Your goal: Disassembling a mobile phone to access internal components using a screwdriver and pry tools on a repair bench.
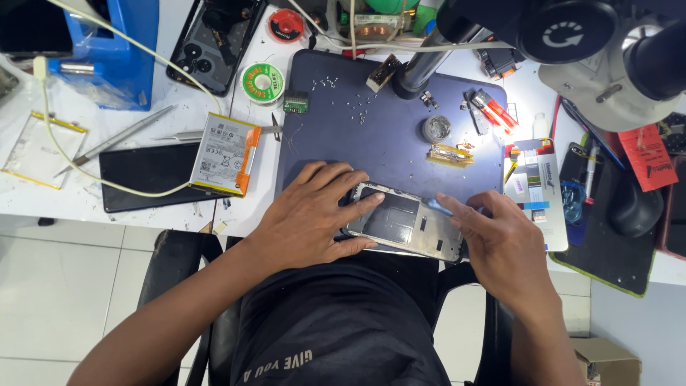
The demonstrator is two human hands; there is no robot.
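Nearest the camera, at lower centre, is the person's dark shirt (336, 336), with the chair arms (168, 271) on either side.

Left third of the frame: a clear flat pouch with yellow edges (39, 150) lies at the counter's (128, 214) left margin. A blue box (118, 50) stands at upper left. A black phone panel (146, 175) lies flat, crossed by a white cable (107, 182). A white rectangular battery with an orange end strip and a printed label (223, 152) rests partly on that panel. Above it sits a green round solder spool (262, 82), with a red one (286, 25) further up.

Centre: the left hand (311, 218) is spread flat, fingers extended, pressing the left end of the silver phone frame (404, 221). The frame lies on the lower edge of the dark blue work mat (386, 136), close to the counter's front edge. Loose screws (343, 96) are scattered on the upper mat; the mat's middle is open.

Right: the right hand (504, 246) is closed in a pinch on a thin blue-tipped tool (443, 207), whose tip touches the frame's right end. A white carton with blue, red and yellow bands (537, 189) lies just beyond the mat's right edge. A red tag (647, 157) lies at far right, under the microscope head (607, 50).
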